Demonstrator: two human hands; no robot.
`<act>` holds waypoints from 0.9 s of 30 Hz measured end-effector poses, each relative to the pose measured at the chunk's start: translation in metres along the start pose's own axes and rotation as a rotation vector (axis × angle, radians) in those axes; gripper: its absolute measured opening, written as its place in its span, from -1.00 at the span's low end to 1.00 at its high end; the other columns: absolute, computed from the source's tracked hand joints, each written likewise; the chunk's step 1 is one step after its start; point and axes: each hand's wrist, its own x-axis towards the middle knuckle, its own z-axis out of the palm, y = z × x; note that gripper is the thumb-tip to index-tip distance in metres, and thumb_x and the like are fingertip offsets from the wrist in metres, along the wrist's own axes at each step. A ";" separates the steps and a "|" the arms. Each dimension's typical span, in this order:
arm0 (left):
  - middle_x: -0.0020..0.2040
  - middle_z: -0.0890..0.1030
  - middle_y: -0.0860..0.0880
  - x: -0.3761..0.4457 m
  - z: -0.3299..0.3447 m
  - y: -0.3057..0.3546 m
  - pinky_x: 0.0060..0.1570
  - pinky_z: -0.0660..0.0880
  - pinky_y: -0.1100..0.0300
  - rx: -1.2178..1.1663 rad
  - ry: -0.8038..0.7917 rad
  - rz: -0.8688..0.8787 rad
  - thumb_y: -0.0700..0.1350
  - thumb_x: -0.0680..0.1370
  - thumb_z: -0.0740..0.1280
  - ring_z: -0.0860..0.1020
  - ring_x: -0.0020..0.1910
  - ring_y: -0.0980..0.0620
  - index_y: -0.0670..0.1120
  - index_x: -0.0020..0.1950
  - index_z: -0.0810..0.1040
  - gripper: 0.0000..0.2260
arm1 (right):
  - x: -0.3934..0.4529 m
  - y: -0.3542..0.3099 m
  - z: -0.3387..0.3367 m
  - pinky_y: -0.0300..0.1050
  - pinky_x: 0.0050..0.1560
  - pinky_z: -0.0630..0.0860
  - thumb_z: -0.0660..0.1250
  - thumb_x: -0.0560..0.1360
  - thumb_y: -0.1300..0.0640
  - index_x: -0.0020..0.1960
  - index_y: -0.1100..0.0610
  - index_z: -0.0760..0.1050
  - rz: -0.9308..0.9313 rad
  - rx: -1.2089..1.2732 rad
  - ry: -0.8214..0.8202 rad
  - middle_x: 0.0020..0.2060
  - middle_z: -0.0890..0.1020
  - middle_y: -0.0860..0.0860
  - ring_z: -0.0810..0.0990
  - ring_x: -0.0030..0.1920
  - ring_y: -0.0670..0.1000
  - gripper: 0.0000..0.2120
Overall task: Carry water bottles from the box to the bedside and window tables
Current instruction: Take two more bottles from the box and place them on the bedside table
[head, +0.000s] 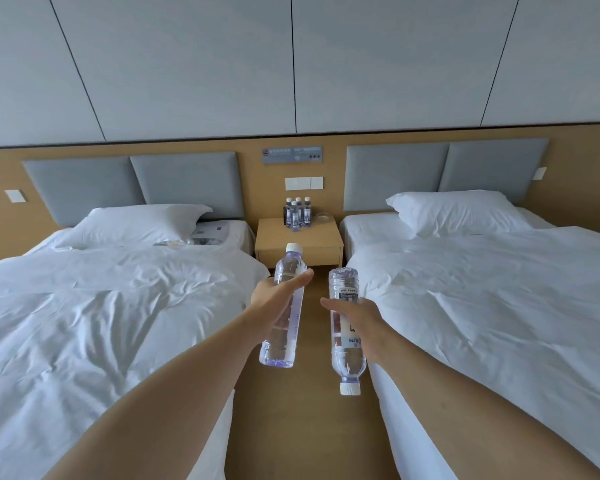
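Carrying one bottle in each fist, a person faces the gap between two beds. At lower centre, the left hand wraps an upright bottle, cap up; beside it the right hand grips a second bottle inverted — cap toward the floor. Beyond, at mid-frame, the bedside table already bears four bottles and a glass dish. The risk, likely: setting these down among that tight cluster could topple one — and the inverted bottle needs turning first.
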 end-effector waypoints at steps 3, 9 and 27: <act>0.04 0.70 -0.20 0.072 -0.009 0.012 0.04 0.67 -0.12 -0.015 -0.013 0.018 0.37 0.34 0.51 0.70 -0.01 -0.17 -0.03 0.07 0.61 -0.45 | 0.063 -0.023 0.014 0.21 0.18 0.63 0.60 0.37 -0.08 0.18 0.09 0.53 0.002 -0.001 0.015 -0.08 0.68 0.16 0.69 -0.06 0.17 -0.51; 0.03 0.70 -0.16 0.215 -0.035 0.047 -0.04 0.69 -0.08 -0.011 -0.057 0.008 0.41 0.29 0.53 0.70 -0.04 -0.13 0.03 0.03 0.59 -0.45 | 0.185 -0.086 0.052 0.10 0.05 0.66 0.62 0.36 -0.04 0.18 0.14 0.56 0.023 0.045 0.023 -0.11 0.67 0.19 0.68 -0.12 0.18 -0.51; -0.02 0.69 -0.08 0.559 -0.024 0.091 -0.07 0.69 -0.06 0.017 0.012 -0.094 0.48 0.17 0.52 0.68 -0.06 -0.11 0.08 0.00 0.57 -0.38 | 0.529 -0.163 0.078 0.05 -0.04 0.65 0.65 0.29 -0.13 0.17 0.07 0.54 0.113 0.034 0.003 -0.05 0.70 0.19 0.70 -0.07 0.19 -0.43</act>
